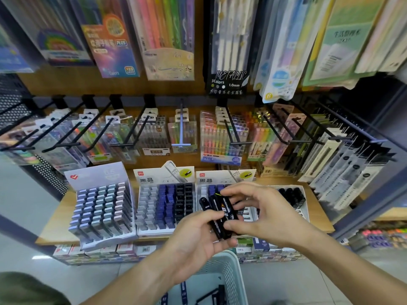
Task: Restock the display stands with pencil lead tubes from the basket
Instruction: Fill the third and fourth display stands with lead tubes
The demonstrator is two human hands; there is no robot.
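I've got a small bundle of black pencil lead tubes (pixel 221 213) up in front of the shelf, held between both hands — the left hand (pixel 193 243) cradles them from below with the thumb curled over the lower ends, and the right hand (pixel 262 214) comes in from the side, thumb pressed on one tube near its base and the fingers arched over the top ends, spread rather than closed. So both hands are gripping the same bundle, above the basket (pixel 222 267), where a few more tubes lie in the bottom. My read is that the step in hand is peeling one tube off the bundle to slot it in. The middle display stand (pixel 165 208) has a whole block of bare grey slots on its left side; the right display stand (pixel 222 179) is mostly hidden behind my hands, so I can't tell how full it is. The grey-blue stand (pixel 101 208) on the left looks packed already. To do this well I'd keep the left hand steady as the magazine and let the right thumb and forefinger slide just one tube free — the tubes look smooth and could fan out or drop. Then check the HB marking against the stand's header before seating it upright in a slot.
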